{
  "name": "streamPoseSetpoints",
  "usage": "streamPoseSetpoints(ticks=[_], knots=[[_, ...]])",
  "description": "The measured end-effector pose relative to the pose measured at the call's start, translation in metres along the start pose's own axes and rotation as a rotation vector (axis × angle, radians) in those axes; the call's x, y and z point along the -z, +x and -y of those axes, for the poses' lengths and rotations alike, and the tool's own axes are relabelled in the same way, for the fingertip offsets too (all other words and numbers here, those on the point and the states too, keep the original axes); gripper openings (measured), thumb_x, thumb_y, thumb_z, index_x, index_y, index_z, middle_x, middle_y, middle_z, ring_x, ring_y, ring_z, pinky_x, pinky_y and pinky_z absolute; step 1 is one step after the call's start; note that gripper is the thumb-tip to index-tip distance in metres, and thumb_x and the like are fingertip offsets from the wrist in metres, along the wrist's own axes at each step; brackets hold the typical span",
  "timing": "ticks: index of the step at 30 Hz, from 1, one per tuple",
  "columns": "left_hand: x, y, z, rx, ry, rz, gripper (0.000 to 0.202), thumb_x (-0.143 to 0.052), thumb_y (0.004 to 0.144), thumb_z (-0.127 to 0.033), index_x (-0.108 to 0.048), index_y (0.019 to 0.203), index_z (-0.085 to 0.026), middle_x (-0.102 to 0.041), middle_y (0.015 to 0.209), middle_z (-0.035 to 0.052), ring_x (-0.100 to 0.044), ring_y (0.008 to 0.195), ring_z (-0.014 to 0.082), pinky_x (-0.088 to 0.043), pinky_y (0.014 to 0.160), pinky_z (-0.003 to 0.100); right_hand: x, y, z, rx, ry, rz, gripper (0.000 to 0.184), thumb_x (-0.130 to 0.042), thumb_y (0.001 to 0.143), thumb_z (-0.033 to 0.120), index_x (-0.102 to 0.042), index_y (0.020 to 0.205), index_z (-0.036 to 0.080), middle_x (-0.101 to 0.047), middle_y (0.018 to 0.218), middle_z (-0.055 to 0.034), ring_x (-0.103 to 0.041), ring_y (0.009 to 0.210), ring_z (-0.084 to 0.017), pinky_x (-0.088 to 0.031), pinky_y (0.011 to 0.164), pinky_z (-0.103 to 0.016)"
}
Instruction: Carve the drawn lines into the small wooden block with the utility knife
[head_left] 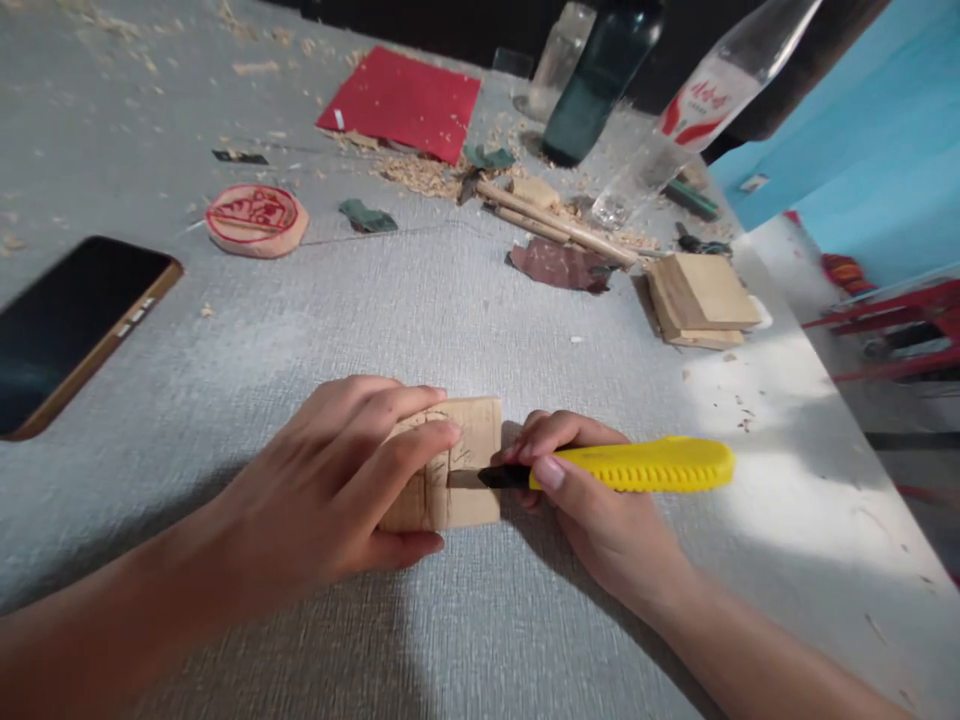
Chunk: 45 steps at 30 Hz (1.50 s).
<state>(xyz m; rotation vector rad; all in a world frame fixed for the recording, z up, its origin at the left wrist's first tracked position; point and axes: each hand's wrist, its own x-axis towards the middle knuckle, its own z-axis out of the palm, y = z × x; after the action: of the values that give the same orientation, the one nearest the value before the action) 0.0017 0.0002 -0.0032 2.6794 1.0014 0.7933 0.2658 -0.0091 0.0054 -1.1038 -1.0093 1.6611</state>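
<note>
In the head camera's view, a person's left hand (322,480) grips a small wooden block (476,435) lying flat on the grey table (360,330), near and central, its fingers across the far edge and top, its thumb beside the near edge. The right hand (592,510) is closed around a yellow utility knife (637,466), whose blade (463,479) lies over the block's marked face. The block looks light, stiff and dry, unlikely to crush but apt to skid or chip along the grain; its near and far edges offer the surest hold, with fingertips left of the blade. The knife, likely light plastic, is best held by the ridged handle toward its black collar. A phone (75,330) lies left; a stack of wood pieces (709,295) sits far right
</note>
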Motion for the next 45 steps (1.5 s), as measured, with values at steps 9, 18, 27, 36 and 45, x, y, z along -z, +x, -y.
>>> streamPoseSetpoints(ticks=[9,18,27,36,45], knots=[[0.006,0.003,-0.004,-0.028,-0.012,0.019,0.06,-0.084,0.091,-0.035,-0.051,0.138,-0.02,-0.065,0.148,0.0179,-0.063,0.129,0.0365,-0.056,0.1,0.055,-0.001,0.002,0.006,0.0,0.074,-0.09,0.023,-0.091,0.085,0.032,-0.078,0.069,0.023,-0.074,0.077,-0.0013,-0.06,0.061,-0.01,-0.047,0.052,-0.02],[0.002,0.006,0.005,0.022,-0.018,0.09,0.083,-0.092,0.08,-0.059,-0.05,0.144,-0.025,-0.064,0.148,0.011,-0.062,0.125,0.0337,-0.052,0.1,0.049,-0.002,0.004,0.003,0.007,0.036,-0.158,0.026,-0.095,0.077,0.036,-0.076,0.067,0.022,-0.07,0.069,-0.0004,-0.059,0.058,-0.01,-0.045,0.054,-0.022],[0.007,0.011,0.0,-0.025,0.077,0.053,0.08,-0.091,0.082,-0.056,-0.049,0.141,-0.021,-0.066,0.141,0.0135,-0.062,0.12,0.0335,-0.048,0.1,0.048,-0.002,0.003,-0.002,0.085,0.009,-0.05,0.024,-0.093,0.079,0.037,-0.076,0.073,0.022,-0.071,0.071,0.0005,-0.06,0.065,-0.011,-0.044,0.065,-0.025],[0.009,0.011,-0.001,-0.037,0.102,0.05,0.077,-0.088,0.084,-0.055,-0.05,0.141,-0.02,-0.066,0.142,0.0143,-0.062,0.123,0.0333,-0.047,0.101,0.048,-0.006,0.004,0.001,0.129,0.044,-0.124,0.025,-0.09,0.078,0.035,-0.073,0.067,0.02,-0.069,0.069,-0.0007,-0.057,0.064,-0.012,-0.042,0.062,-0.026],[0.009,0.008,0.0,-0.029,0.112,0.063,0.072,-0.083,0.089,-0.057,-0.051,0.141,-0.021,-0.064,0.146,0.0149,-0.06,0.125,0.0345,-0.047,0.103,0.05,-0.007,0.004,0.0,0.151,0.108,-0.241,0.022,-0.083,0.075,0.028,-0.068,0.061,0.02,-0.066,0.065,0.0003,-0.052,0.057,-0.01,-0.037,0.055,-0.026]])
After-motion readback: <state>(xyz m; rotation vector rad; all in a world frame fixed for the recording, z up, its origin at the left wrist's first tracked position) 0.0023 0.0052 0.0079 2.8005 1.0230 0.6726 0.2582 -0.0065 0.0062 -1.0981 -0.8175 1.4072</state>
